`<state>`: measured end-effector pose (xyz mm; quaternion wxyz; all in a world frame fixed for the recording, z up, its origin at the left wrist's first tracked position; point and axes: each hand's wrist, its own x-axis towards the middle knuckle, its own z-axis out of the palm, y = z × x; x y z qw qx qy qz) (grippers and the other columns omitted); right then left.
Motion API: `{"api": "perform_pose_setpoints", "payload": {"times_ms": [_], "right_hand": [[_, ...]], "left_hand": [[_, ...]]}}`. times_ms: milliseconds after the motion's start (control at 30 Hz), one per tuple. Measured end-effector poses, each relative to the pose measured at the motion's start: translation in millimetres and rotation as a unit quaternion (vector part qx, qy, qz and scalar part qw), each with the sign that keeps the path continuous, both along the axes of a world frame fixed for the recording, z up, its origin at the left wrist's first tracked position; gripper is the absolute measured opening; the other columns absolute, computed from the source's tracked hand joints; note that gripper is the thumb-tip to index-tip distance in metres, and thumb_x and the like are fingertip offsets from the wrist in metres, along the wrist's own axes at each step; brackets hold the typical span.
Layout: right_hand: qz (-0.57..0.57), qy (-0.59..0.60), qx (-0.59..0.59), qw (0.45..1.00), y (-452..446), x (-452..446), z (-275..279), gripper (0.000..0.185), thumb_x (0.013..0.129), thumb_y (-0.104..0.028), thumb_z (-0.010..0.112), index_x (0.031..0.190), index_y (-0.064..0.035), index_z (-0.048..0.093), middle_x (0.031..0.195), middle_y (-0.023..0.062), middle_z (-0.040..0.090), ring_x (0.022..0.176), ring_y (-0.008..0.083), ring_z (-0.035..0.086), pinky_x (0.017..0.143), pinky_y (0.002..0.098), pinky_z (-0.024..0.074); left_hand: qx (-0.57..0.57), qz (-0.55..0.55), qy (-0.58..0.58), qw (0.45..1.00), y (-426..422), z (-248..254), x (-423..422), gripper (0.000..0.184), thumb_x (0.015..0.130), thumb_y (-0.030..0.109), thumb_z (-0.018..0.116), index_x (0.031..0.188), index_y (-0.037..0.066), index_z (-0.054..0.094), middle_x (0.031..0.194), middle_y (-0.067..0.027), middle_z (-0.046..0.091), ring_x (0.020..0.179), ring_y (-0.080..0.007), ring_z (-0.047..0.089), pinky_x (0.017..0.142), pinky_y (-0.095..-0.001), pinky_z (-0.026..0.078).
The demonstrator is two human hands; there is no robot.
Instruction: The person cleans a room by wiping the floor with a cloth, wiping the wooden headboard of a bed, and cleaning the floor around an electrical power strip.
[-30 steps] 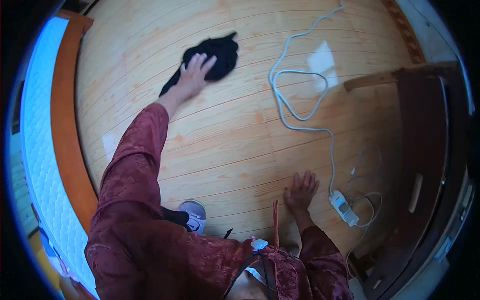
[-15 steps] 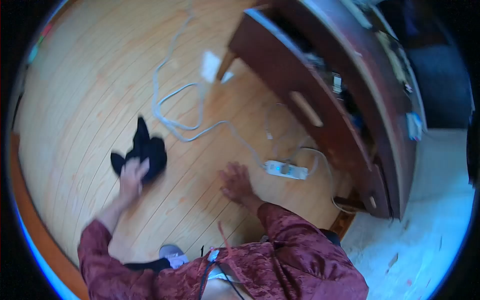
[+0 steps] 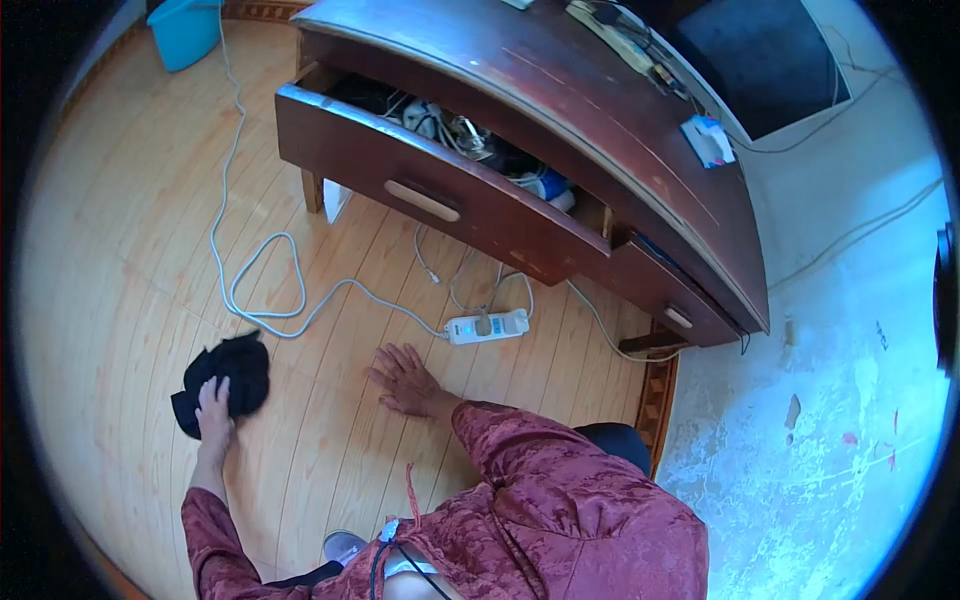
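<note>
On the wooden floor at the left lies a crumpled black cloth point(image 3: 238, 372). My left hand point(image 3: 214, 410) rests on top of it, fingers bent into the fabric, the palm side hidden. My right hand point(image 3: 405, 382) is planted on the floorboards with its fingers spread, holding nothing. Just beyond it to the right is a white power strip point(image 3: 488, 327) with a plug in it.
A white cable point(image 3: 232, 290) loops across the floor from the strip. Ahead stands a dark red wooden cabinet point(image 3: 640, 190) whose drawer point(image 3: 350, 165) is pulled out, full of cords and small items. A blue bucket point(image 3: 186, 38) is at the far left; a worn wall point(image 3: 800, 420) rises at right.
The view has turned, bringing the bucket and more of the cabinet into sight. The black cloth has changed shape under my left hand. My right hand still lies spread on the floor.
</note>
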<state>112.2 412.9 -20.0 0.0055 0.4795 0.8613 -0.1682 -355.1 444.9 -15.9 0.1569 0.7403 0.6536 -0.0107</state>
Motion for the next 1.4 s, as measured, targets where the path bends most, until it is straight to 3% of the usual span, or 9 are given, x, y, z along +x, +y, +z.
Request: {"api": "perform_pose_setpoints", "payload": {"times_ms": [233, 333, 433, 533, 667, 800, 900, 1133, 1400], "right_hand": [[-0.028, -0.052, -0.115, 0.992, 8, -14, 58, 0.077, 0.084, -0.052, 0.059, 0.146, -0.0147, 0.032, 0.156, 0.0178, 0.016, 0.145, 0.0367, 0.010, 0.117, 0.0521, 0.0085], [-0.125, 0.108, -0.230, 0.959, 29, -38, 30, 0.089, 0.079, -0.053, 0.064, 0.147, -0.0085, 0.029, 0.155, 0.0193, 0.021, 0.144, 0.0354, 0.017, 0.117, 0.0445, 0.0147], [-0.101, 0.528, -0.324, 0.779, 12, -80, 104, 0.094, 0.075, -0.047, 0.070, 0.146, -0.0037, 0.026, 0.148, 0.0178, 0.032, 0.140, 0.0316, 0.027, 0.115, 0.0382, 0.0219], [-0.119, 0.595, -0.265, 0.749, -7, -121, 131, 0.093, 0.072, -0.035, 0.075, 0.145, -0.0043, 0.026, 0.141, 0.0138, 0.039, 0.134, 0.0255, 0.034, 0.111, 0.0374, 0.0284], [-0.185, 0.652, -0.391, 0.622, 2, -101, 179, 0.088, 0.070, -0.012, 0.074, 0.144, -0.0075, 0.028, 0.127, 0.0069, 0.051, 0.115, 0.0178, 0.050, 0.100, 0.0342, 0.0428], [-0.136, 0.660, -0.295, 0.677, 20, -72, 252, 0.074, 0.066, -0.002, 0.067, 0.135, -0.0083, 0.041, 0.117, 0.0103, 0.052, 0.110, 0.0199, 0.052, 0.094, 0.0353, 0.0461], [0.032, 0.443, 0.132, 0.886, 38, -20, 318, 0.076, 0.062, -0.003, 0.072, 0.133, -0.0143, 0.047, 0.126, 0.0174, 0.050, 0.117, 0.0338, 0.050, 0.100, 0.0424, 0.0427], [0.147, -0.215, 0.385, 0.886, 63, 130, 351, 0.045, 0.069, -0.020, 0.071, 0.113, -0.0286, 0.066, 0.139, 0.0085, 0.044, 0.136, 0.0324, 0.032, 0.110, 0.0600, 0.0191], [0.161, -0.069, 0.419, 0.891, 118, 78, 353, 0.045, 0.061, -0.004, 0.069, 0.103, -0.0174, 0.062, 0.131, 0.0130, 0.047, 0.128, 0.0392, 0.039, 0.104, 0.0543, 0.0331]], "left_hand": [[-0.148, 0.259, -0.469, 0.831, 27, 60, 63, 0.069, 0.080, 0.000, 0.058, 0.144, -0.004, 0.033, 0.132, -0.0160, 0.053, 0.114, -0.0248, 0.055, 0.097, -0.0338, 0.043], [-0.204, 0.250, -0.633, 0.704, -6, 101, 118, 0.054, 0.083, -0.001, 0.055, 0.136, 0.000, 0.043, 0.120, -0.0141, 0.060, 0.107, -0.0225, 0.061, 0.093, -0.0348, 0.050], [-0.260, 0.268, -0.709, 0.598, -34, 135, 160, 0.051, 0.084, 0.005, 0.059, 0.133, 0.004, 0.047, 0.119, -0.0126, 0.061, 0.106, -0.0258, 0.062, 0.094, -0.0388, 0.051], [-0.377, 0.183, -0.770, 0.481, -52, 179, 192, 0.066, 0.094, 0.051, 0.050, 0.143, 0.010, 0.034, 0.136, -0.0127, 0.049, 0.124, -0.0264, 0.049, 0.103, -0.0484, 0.041], [-0.376, 0.049, -0.720, 0.582, -50, 217, 197, 0.089, 0.087, 0.069, 0.045, 0.151, 0.012, 0.018, 0.145, -0.0120, 0.039, 0.133, -0.0304, 0.040, 0.099, -0.0534, 0.044], [-0.320, -0.033, -0.707, 0.629, -35, 249, 169, 0.096, 0.081, 0.060, 0.064, 0.150, 0.007, 0.023, 0.143, -0.0140, 0.042, 0.128, -0.0293, 0.047, 0.089, -0.0467, 0.053], [-0.263, 0.023, -0.667, 0.697, -34, 242, 146, 0.076, 0.084, 0.042, 0.067, 0.144, 0.007, 0.036, 0.126, -0.0125, 0.055, 0.116, -0.0255, 0.056, 0.086, -0.0369, 0.053], [-0.361, 0.133, -0.478, 0.789, -74, 161, 123, 0.062, 0.083, 0.026, 0.068, 0.136, 0.003, 0.045, 0.113, -0.0084, 0.058, 0.101, -0.0179, 0.058, 0.079, -0.0311, 0.051], [-0.383, 0.173, -0.426, 0.801, -89, 128, 117, 0.055, 0.085, 0.024, 0.067, 0.132, 0.001, 0.048, 0.114, -0.0122, 0.059, 0.103, -0.0193, 0.057, 0.081, -0.0339, 0.051]]}}
